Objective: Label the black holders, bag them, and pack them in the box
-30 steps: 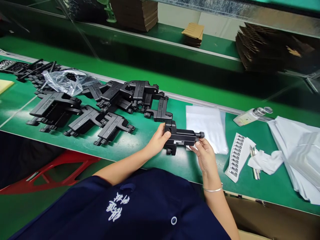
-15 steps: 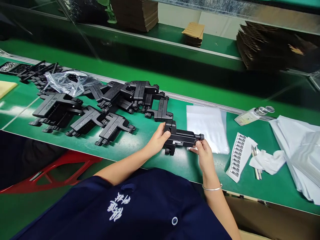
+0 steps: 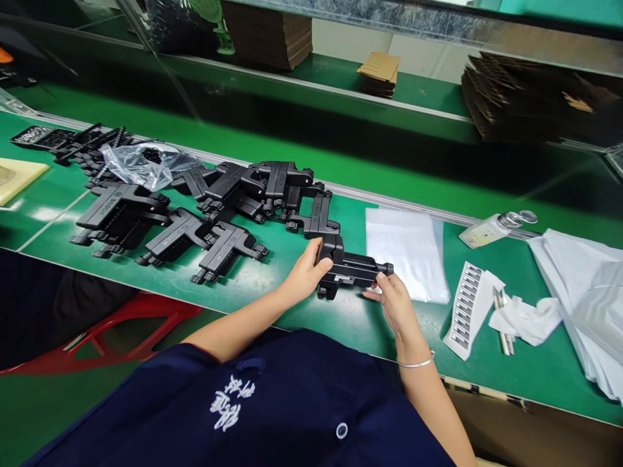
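Note:
A black plastic part [image 3: 351, 269] lies lengthwise over the green bench [image 3: 302, 311], just above its near edge. My left hand [image 3: 305, 275] is wrapped round its left, blocky end. My right hand [image 3: 395, 303] pinches its right end near the round knob, with a small white label showing on the part's underside. Both hands are closed on this one piece. A silver bangle [image 3: 415, 364] sits on my right wrist.
Several matching black parts [image 3: 219, 214] lie in a loose cluster to the left, beside a crumpled clear bag [image 3: 141, 165]. Right of my hands lie flat clear bags [image 3: 407, 253], a strip of barcode labels [image 3: 464, 308], a white cloth [image 3: 525, 319], a small bottle [image 3: 491, 228] and a stack of white bags [image 3: 584, 285].
My hands and the black part stay together; my right fingers shifted slightly along its right end. The view has drifted a little.

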A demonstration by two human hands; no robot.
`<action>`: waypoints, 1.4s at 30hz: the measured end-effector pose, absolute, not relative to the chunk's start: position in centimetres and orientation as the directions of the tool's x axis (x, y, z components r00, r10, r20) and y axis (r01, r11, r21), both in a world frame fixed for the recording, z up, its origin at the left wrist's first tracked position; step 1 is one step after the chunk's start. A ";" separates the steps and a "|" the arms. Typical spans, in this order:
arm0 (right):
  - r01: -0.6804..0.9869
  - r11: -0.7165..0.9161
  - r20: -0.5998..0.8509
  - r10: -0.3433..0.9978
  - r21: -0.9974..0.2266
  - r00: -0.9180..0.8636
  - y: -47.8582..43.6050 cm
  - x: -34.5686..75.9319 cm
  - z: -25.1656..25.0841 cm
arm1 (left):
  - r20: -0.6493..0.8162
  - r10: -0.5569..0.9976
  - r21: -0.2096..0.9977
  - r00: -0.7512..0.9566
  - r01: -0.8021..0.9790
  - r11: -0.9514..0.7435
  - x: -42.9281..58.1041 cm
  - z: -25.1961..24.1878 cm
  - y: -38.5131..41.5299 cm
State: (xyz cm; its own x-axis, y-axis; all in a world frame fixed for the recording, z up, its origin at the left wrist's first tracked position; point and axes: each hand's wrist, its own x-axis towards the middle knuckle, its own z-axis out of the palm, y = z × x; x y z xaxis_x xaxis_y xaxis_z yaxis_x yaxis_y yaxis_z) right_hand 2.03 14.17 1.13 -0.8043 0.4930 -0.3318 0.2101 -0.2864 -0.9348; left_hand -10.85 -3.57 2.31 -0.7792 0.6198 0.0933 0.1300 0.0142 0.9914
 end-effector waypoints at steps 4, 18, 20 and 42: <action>0.269 -0.313 -0.398 0.494 -0.911 -0.773 14.4 1.9 0.9 | 0.128 0.622 0.986 -0.772 0.164 0.000 -10.7 2.2 -3.7; 0.092 -0.258 -0.219 0.520 -0.962 -0.826 14.3 2.5 0.3 | -0.190 0.551 0.968 -0.813 -0.249 -0.032 -10.6 1.4 -2.8; 0.139 -0.232 -0.244 0.528 -0.963 -0.814 14.6 2.7 0.2 | -0.163 0.546 0.973 -0.821 -0.227 -0.051 -10.6 1.4 -2.9; 0.131 0.155 -0.058 0.408 -0.979 -0.911 15.0 3.7 0.4 | -0.248 0.540 0.947 -0.805 -0.318 -0.039 -10.9 1.0 -2.5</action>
